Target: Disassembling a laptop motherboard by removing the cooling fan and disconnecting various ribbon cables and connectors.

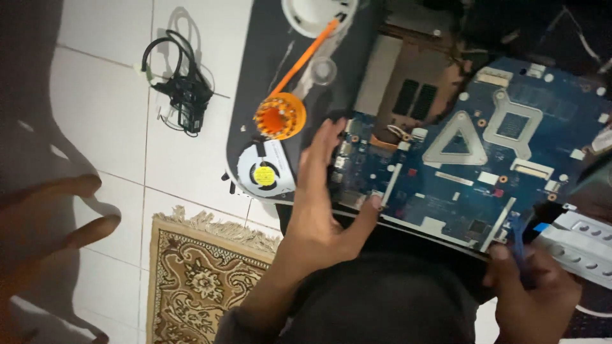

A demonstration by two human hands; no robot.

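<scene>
A blue laptop motherboard (484,159) lies on a dark open laptop case (255,95). My left hand (319,216) rests on the board's left end, fingers spread over the ports and thumb pressed on the near edge. At the board's near right corner, my right hand (529,293) is closed around a thin blue tool (517,239) whose tip points at the board's edge. A round cooling fan (264,172) with a yellow hub sits in the case just left of my left hand.
An orange-handled screwdriver (280,114) and a white round dish (315,16) lie on the case. A silver metal bracket (580,242) is at the right. On the white tiles sit a black cable bundle (185,95) and a patterned rug (197,280). Another blurred hand (51,216) is at far left.
</scene>
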